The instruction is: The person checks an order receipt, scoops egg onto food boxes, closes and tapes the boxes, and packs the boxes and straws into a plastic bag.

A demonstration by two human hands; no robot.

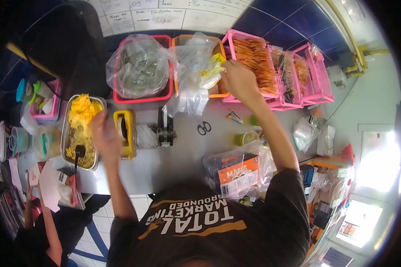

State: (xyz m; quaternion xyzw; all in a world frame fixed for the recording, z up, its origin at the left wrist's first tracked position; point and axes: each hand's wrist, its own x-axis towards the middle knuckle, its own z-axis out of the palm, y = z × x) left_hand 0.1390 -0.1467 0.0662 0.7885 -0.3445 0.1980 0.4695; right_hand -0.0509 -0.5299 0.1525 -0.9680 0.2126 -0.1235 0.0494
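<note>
My left hand is blurred by motion beside the right rim of a metal tray; its finger pose is unclear. In that tray lies a mound of yellow shredded food, with a dark-headed spoon at the near end. My right hand reaches to the right edge of an orange basket, its fingers closed on a yellow-and-white plastic packet. Clear plastic bags fill the rest of that basket.
A red basket holds a large clear bag. Pink baskets carry packed orange-brown items. A yellow tape dispenser, black scissors and a bagged box are on the metal table. Another person's arm is at lower left.
</note>
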